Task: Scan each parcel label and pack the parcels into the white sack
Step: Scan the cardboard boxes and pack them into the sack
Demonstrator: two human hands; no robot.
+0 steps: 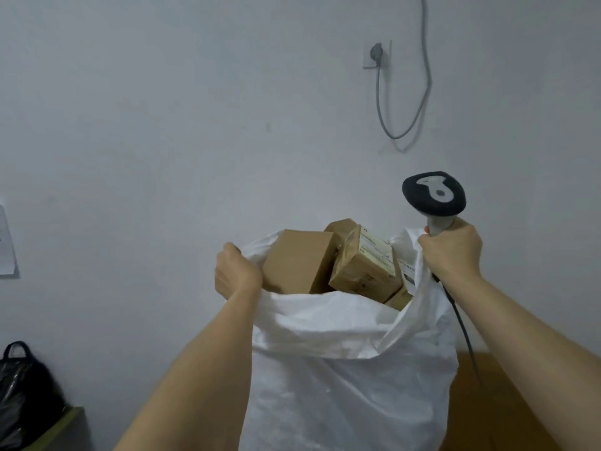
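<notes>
Both hands grip the white sack (341,369) rim — right hand (452,252) also holding scanner (434,193); left hand (235,271); labels unreadable.

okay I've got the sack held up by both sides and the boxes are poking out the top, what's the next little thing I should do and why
Probably give the white sack a short shake downward. The cardboard parcels stand above its rim, while your left hand and right hand already grip opposite edges, the right also holding the scanner. Settling them should leave slack for closing.
</notes>
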